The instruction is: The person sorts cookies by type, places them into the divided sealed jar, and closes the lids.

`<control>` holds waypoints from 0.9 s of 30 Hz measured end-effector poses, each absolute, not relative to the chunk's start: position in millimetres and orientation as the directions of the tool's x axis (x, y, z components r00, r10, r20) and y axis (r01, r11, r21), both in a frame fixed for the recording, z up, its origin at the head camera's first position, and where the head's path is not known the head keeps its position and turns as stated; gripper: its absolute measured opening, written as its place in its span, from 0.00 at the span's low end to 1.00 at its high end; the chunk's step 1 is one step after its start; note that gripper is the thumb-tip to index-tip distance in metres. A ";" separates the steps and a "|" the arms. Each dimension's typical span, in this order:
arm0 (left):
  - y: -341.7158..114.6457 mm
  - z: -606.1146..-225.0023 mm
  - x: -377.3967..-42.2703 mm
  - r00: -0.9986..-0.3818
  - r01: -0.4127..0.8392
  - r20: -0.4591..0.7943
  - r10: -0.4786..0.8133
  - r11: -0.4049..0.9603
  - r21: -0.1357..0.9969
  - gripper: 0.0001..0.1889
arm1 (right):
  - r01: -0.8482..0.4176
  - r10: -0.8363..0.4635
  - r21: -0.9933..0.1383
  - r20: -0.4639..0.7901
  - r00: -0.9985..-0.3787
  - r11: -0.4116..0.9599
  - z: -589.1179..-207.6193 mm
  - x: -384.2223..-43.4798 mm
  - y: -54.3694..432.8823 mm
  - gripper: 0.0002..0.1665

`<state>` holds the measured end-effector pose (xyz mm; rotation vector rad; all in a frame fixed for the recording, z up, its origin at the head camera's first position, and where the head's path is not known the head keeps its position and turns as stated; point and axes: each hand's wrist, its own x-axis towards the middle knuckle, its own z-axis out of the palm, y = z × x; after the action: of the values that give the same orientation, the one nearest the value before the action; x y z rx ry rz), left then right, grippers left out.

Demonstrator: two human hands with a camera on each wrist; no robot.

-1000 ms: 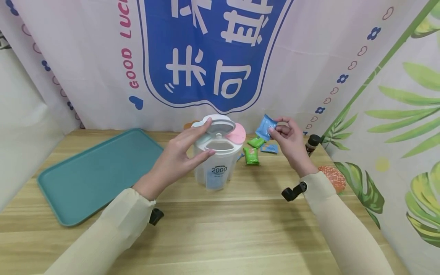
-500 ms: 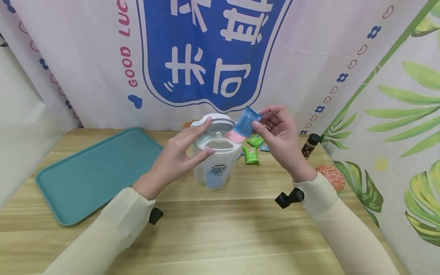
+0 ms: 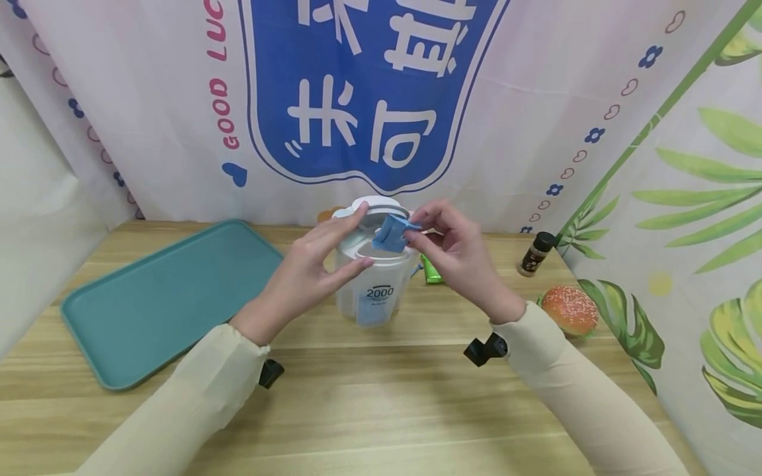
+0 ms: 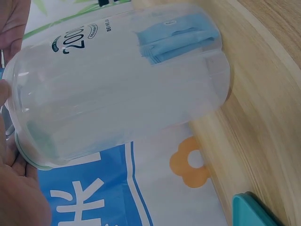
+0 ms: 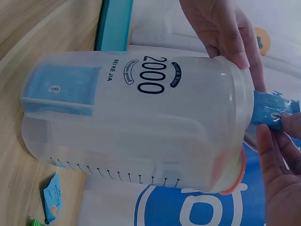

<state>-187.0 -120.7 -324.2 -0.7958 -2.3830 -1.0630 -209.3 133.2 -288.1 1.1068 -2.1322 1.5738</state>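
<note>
My left hand [image 3: 303, 271] spans the top of a clear storage container [image 3: 372, 297] marked 2000. Its fingers rest against the raised lid flap and its thumb touches the front rim. My right hand [image 3: 455, 258] pinches a small blue snack packet [image 3: 389, 233] at the container's open compartment. In the right wrist view, the packet [image 5: 273, 110] stands at the mouth, held between thumb and fingers. Another blue packet [image 5: 61, 89] lies at the bottom inside the container.
A teal tray [image 3: 172, 304] lies on the left of the wooden table. Behind my right hand is a green packet [image 3: 432, 271]. A dark-capped seasoning bottle [image 3: 536, 254] and a toy burger [image 3: 569, 311] stand at the right. A printed cloth [image 3: 536, 99] hangs behind.
My right hand has carried the blue packet leftward and down from above the loose packets to the container's opening. My left hand has stayed at the lid.
</note>
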 end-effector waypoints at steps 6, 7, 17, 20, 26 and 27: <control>-120.0 -324.6 -187.8 -0.727 0.671 0.597 0.338 0.535 0.514 0.42 | -0.715 -0.476 -0.674 0.575 -0.665 0.185 -291.7 -207.6 131.6 0.08; -119.8 -324.5 -187.8 -0.722 0.676 0.602 0.340 0.531 0.511 0.42 | -0.717 -0.484 -0.671 0.572 -0.662 0.188 -292.2 -207.4 131.5 0.08; -120.4 -323.9 -185.7 -0.731 0.668 0.592 0.339 0.530 0.522 0.42 | -0.755 -0.535 -0.613 0.568 -0.625 0.233 -294.2 -208.7 131.5 0.05; -120.0 -323.2 -184.9 -0.738 0.661 0.583 0.340 0.537 0.524 0.43 | -0.749 -0.554 -0.603 0.537 -0.636 0.275 -293.7 -208.4 133.0 0.03; -119.1 -323.2 -184.7 -0.735 0.664 0.587 0.340 0.542 0.516 0.42 | -0.767 -0.607 -0.532 0.491 -0.625 0.359 -290.0 -207.1 134.4 0.03; -119.0 -323.3 -184.7 -0.733 0.665 0.590 0.340 0.541 0.514 0.42 | -0.774 -0.616 -0.515 0.488 -0.619 0.369 -289.4 -206.9 134.4 0.04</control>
<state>-184.7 -119.0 -323.3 -0.8186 -2.3588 -1.0450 -206.9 134.4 -289.4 1.2465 -2.4160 1.0863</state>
